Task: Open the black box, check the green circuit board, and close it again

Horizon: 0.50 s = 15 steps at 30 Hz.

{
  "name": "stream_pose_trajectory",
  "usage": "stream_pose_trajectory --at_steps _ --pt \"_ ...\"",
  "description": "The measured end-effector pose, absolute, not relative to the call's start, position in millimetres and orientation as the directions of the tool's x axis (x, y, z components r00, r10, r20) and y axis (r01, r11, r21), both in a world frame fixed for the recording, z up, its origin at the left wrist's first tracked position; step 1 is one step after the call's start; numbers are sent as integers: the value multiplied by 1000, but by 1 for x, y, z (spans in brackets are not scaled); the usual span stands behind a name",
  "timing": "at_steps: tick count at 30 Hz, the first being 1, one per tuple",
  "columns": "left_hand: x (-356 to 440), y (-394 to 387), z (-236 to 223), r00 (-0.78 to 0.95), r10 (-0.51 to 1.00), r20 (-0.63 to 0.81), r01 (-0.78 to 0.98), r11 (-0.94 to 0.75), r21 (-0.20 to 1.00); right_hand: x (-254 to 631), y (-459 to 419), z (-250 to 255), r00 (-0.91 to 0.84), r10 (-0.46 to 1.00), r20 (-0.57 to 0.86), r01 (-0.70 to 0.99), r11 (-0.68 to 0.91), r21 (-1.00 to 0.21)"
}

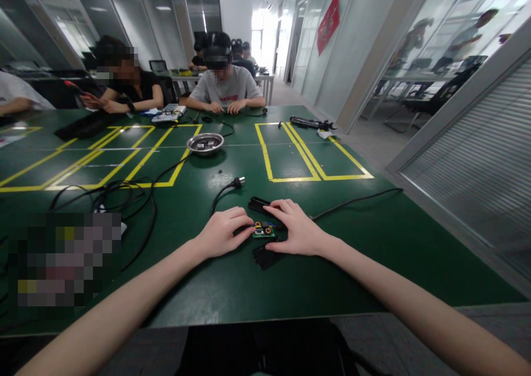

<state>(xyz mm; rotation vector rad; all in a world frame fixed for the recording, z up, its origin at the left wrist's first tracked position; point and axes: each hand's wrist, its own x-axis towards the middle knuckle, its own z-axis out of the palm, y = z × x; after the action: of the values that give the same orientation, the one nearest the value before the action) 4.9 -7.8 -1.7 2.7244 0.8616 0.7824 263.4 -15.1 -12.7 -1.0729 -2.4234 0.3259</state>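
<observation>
Near the middle of the green table, a small green circuit board [264,231] with copper-coloured coils lies between two black plastic case halves. My left hand [226,231] pinches the board's left end between thumb and fingers. From the other side, my right hand [301,229] grips the case: its fingers rest on the far case half [258,203] and its thumb on the near case half [265,256]. The right palm hides the board's right end. A black cord with a plug [238,182] runs out beside my left hand, and another black cable [357,202] extends to the right.
A metal bowl [205,144] holding small metal parts stands farther back. Tangled black cables [124,191] and a pixelated item [64,260] lie at left. Yellow tape [294,179] marks the green table [199,287]. A dark tool-like object [311,123] lies far right. People sit opposite.
</observation>
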Motion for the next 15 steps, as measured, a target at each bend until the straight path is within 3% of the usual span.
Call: stream_pose_trajectory --at_steps 5,15 --pt "6 -4 -5 653 686 320 612 -727 310 263 -17 -11 -594 754 280 644 654 -397" --pt "6 -3 -5 640 704 309 633 -710 307 239 -20 -13 -523 801 290 749 595 -291"
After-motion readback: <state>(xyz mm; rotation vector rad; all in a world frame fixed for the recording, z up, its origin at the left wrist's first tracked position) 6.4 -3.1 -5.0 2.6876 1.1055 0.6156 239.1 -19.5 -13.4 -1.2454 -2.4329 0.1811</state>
